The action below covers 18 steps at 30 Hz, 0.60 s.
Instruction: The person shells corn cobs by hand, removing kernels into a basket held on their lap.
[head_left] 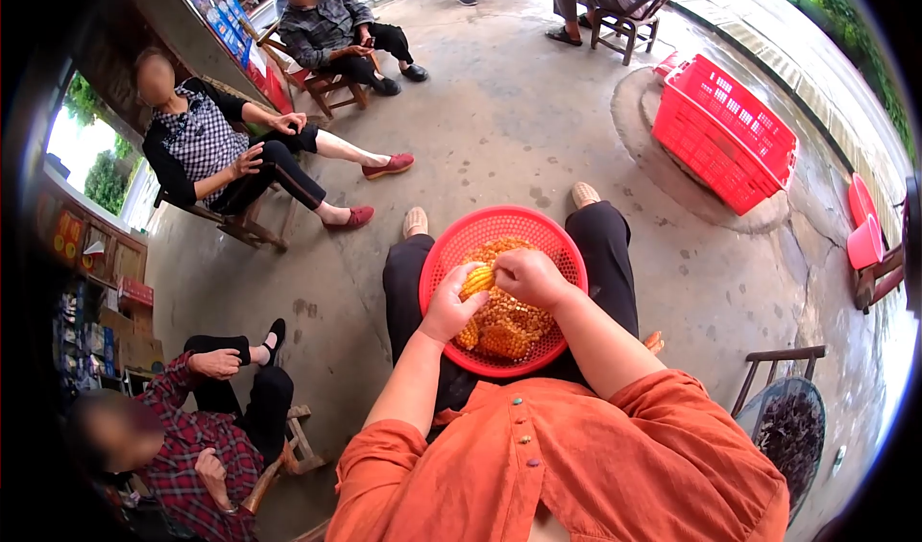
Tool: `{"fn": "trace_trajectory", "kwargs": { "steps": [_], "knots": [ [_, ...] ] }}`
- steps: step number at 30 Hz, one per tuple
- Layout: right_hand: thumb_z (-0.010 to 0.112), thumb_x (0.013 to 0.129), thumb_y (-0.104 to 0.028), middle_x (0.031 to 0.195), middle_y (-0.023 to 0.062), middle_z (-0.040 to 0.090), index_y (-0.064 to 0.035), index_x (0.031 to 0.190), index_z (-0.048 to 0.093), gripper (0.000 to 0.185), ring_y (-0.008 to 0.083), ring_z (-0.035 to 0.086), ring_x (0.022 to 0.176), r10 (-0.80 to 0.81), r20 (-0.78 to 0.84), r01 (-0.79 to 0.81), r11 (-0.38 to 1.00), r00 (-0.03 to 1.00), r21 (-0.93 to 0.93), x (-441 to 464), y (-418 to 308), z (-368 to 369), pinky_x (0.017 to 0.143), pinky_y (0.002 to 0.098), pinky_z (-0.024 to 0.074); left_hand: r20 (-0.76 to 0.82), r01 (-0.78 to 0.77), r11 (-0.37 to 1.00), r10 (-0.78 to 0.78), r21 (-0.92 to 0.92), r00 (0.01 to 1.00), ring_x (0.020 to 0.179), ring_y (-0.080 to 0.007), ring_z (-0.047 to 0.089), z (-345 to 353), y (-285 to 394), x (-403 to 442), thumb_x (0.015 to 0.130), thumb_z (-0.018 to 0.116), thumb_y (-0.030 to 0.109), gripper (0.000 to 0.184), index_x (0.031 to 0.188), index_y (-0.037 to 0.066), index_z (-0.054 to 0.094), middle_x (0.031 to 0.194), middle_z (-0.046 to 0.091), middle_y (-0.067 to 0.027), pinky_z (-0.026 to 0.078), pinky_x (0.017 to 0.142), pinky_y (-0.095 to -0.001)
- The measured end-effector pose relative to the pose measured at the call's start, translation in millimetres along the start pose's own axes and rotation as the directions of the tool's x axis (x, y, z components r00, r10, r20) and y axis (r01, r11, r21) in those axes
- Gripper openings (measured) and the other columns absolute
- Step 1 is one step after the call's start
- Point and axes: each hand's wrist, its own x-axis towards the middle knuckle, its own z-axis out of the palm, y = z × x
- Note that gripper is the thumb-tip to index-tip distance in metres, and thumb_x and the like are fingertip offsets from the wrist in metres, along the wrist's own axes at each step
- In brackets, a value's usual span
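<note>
A red plastic basket (448, 240) with a perforated wall rests on my lap, holding loose corn kernels (514, 307) and pieces of corn on the cob (504, 340). Over it, my left hand (449, 304) is wrapped round a yellow corn cob (478, 279). My right hand (531, 277) is closed in a fist against the right end of that cob, its fingertips turned down and partly hidden. Whether any kernels are inside the right hand cannot be seen.
Seated people are at the left, including one in a checkered top (197, 139) and one in a plaid shirt (206, 436). Red crates (720, 139) stand on the concrete floor at right. A pink bucket (864, 242) and a round tray of dark material (789, 432) are farther right.
</note>
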Motion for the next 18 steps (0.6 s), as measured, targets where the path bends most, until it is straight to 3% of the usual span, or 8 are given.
{"fn": "trace_trajectory", "kwargs": {
  "steps": [1,3,4,6,7,8,10,18],
  "knots": [
    [0.060,0.078,-0.014,0.075,0.0171,0.063,-0.0026,0.074,0.061,0.012,0.0371,0.061,0.074,0.001,0.003,0.000,1.000,1.000,-0.024,0,6,2,0.065,0.0459,0.0479,0.006,-0.001,1.000,0.001,0.002,1.000,0.108,-0.0202,0.058,0,4,-2,0.084,0.068,0.006,0.044,0.125,0.000,0.053,0.117,0.058,-0.0112,0.045,0.094,-0.0307],
    [0.060,0.079,-0.014,0.077,0.0167,0.064,-0.0025,0.078,0.063,0.012,0.0353,0.062,0.074,0.012,0.032,-0.010,0.999,0.999,-0.052,2,12,3,0.066,0.0436,0.0491,0.107,0.181,0.930,-0.155,-0.320,0.982,0.109,-0.0150,0.056,-2,14,-6,0.088,0.065,0.005,0.046,0.130,0.000,0.048,0.119,0.057,-0.0076,0.045,0.094,-0.0285],
    [0.060,0.079,-0.014,0.077,0.0167,0.064,-0.0025,0.078,0.063,0.012,0.0353,0.062,0.074,0.013,0.024,-0.012,0.999,1.000,-0.050,1,11,3,0.066,0.0436,0.0491,0.112,0.181,0.932,-0.153,-0.314,0.982,0.109,-0.0150,0.056,-2,14,-7,0.088,0.065,0.005,0.046,0.130,0.000,0.048,0.119,0.057,-0.0076,0.045,0.094,-0.0285],
    [0.062,0.080,-0.014,0.077,0.0173,0.064,-0.0029,0.084,0.067,0.013,0.0300,0.064,0.072,0.139,0.022,-0.141,0.969,0.990,0.202,1,8,1,0.067,0.0382,0.0505,0.093,0.223,0.844,-0.204,-0.488,0.975,0.109,-0.0116,0.054,-4,13,-7,0.091,0.061,0.004,0.048,0.135,0.001,0.042,0.120,0.056,-0.0052,0.045,0.094,-0.0268],
    [0.062,0.085,-0.012,0.078,0.0125,0.067,-0.0023,0.094,0.069,0.015,0.0194,0.064,0.071,0.198,0.095,-0.217,0.936,0.976,0.278,1,10,0,0.068,0.0314,0.0506,0.074,0.221,0.837,-0.213,-0.501,0.974,0.110,-0.0126,0.054,-5,15,-7,0.092,0.060,0.003,0.049,0.137,0.001,0.041,0.121,0.056,-0.0054,0.044,0.096,-0.0268],
    [0.062,0.085,-0.012,0.078,0.0125,0.067,-0.0023,0.094,0.069,0.015,0.0194,0.064,0.071,0.195,0.096,-0.214,0.937,0.976,0.277,1,10,0,0.068,0.0314,0.0506,0.070,0.218,0.837,-0.212,-0.501,0.975,0.110,-0.0126,0.054,-5,14,-7,0.092,0.060,0.003,0.049,0.137,0.001,0.041,0.121,0.056,-0.0054,0.044,0.096,-0.0268],
    [0.060,0.090,-0.010,0.081,0.0055,0.067,-0.0003,0.099,0.067,0.015,0.0121,0.062,0.074,0.273,0.218,-0.350,0.727,0.937,0.590,0,8,0,0.069,0.0273,0.0503,0.055,0.204,0.814,-0.207,-0.544,0.977,0.111,-0.0128,0.054,-4,12,-6,0.093,0.059,0.003,0.048,0.136,0.001,0.041,0.121,0.055,-0.0053,0.043,0.097,-0.0267],
    [0.064,0.091,-0.013,0.088,0.0029,0.067,0.0011,0.103,0.066,0.018,0.0091,0.062,0.080,0.242,0.247,-0.346,0.655,0.938,0.672,1,8,-4,0.075,0.0252,0.0516,0.055,0.211,0.808,-0.217,-0.550,0.975,0.109,-0.0116,0.053,-6,24,-7,0.092,0.060,0.004,0.042,0.132,0.003,0.044,0.118,0.055,-0.0042,0.043,0.096,-0.0255]
  ]
}}
